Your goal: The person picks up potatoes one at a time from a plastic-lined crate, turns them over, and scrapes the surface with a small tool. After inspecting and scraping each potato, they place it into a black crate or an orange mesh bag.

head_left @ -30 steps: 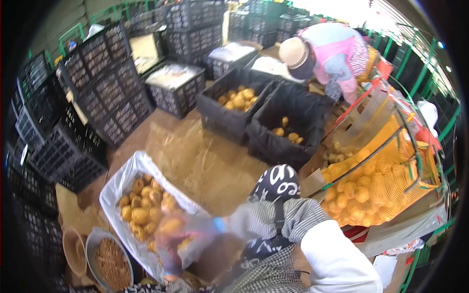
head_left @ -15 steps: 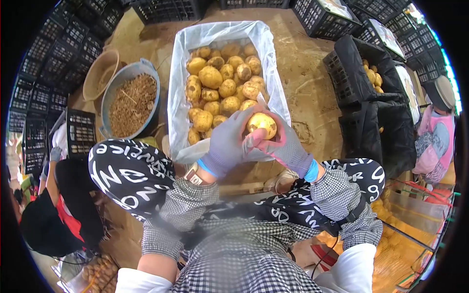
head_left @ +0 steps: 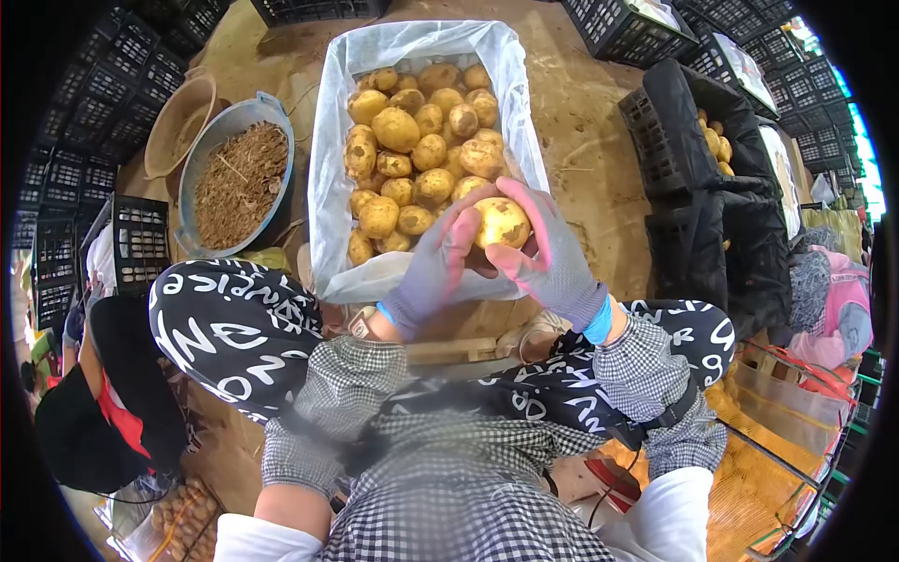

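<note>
Daylit work floor, middle crisp, margins bent and dark.
Fierce white glare at the far right edge, bluish fringe on it; elsewhere the light is soft and even over the brown floor (head_left: 595,159). White crate liner (head_left: 333,140) reads bright; potatoes (head_left: 397,129) sharp, skin marks clear. Raised potato (head_left: 503,225) takes a pale sheen, shadow tucked just beneath. Stacked crates (head_left: 98,117) at left sit dim; black-lined crates (head_left: 655,140) swallow detail. Checked apron (head_left: 440,510) carries a hazy, out-of-focus patch, dark smear above. White sleeve (head_left: 670,520) nearly washed out. Fisheye curve bows the outer crates; corners fall to black.
</note>
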